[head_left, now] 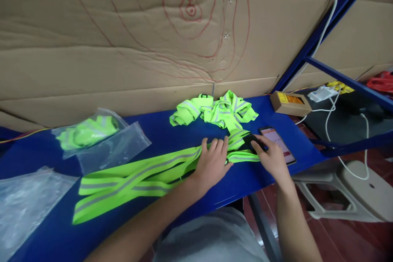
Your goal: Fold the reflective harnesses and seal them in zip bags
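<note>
Neon green straps with grey stripes (123, 186) lie in long folded loops across the blue table. My left hand (214, 161) rests on their right end, its fingers spread a little and pressing down. At the right, my right hand (270, 155) is closed on a small black item (251, 143), partly hidden by the fingers, where the strap ends meet. Behind the hands sits a crumpled pile of the same green strap (227, 110), with a black buckle at its top left. A phone with a lit screen (279, 143) lies just beyond my right hand.
A clear bag holding green strap (89, 131) lies at the back left, with an empty bag (115, 151) beside it. Another clear bag (27, 204) is at the far left. A cardboard box (290, 104) stands back right, near white cables, a blue frame (350, 75) and a stool (365, 188).
</note>
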Demonstrator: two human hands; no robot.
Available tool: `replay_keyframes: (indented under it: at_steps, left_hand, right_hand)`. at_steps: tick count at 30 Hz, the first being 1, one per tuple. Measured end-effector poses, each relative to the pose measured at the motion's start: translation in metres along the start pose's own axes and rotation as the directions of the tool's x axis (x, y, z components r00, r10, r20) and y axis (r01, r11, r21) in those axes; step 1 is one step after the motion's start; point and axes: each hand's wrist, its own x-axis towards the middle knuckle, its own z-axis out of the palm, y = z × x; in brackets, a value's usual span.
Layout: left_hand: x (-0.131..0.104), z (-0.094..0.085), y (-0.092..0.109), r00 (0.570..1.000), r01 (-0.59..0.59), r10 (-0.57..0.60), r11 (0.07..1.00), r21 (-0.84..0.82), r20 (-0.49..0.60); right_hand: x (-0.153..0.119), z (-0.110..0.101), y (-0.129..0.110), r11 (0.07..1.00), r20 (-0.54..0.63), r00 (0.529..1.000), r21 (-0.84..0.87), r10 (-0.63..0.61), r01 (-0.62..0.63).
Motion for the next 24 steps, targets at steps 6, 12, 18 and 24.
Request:
replay_keyframes:
  at_steps: [6, 12, 18, 24]
  left_hand:
    - [-0.022, 0.010, 0.001, 0.961, -0.217, 0.228, 0.973, 0.082, -0.155]
    - [-0.027, 0.008, -0.010, 0.981, -0.188, 0.186, 0.982, -0.023, -0.060]
    - [-0.027, -0.014, -0.003, 0.993, -0.013, 0.006, 0.998, 0.055, 0.118]
    - [-0.018, -0.021, 0.040, 1.000, -0.030, 0.029, 0.994, 0.109, 0.010]
  right_hand:
    - [-0.040, -0.007, -0.019, 0.996, -0.182, 0.983, -0.088, -0.028, 0.013]
    - [-0.056, -0.010, 0.003, 0.989, -0.032, 0.998, -0.138, 0.054, -0.058]
    - [-0.040, -0.001, 0.016, 0.975, 0.024, 0.997, -0.210, 0.073, -0.066]
    - [-0.031, 0.001, 0.005, 0.960, 0.041, 0.999, -0.279, -0.018, 0.029]
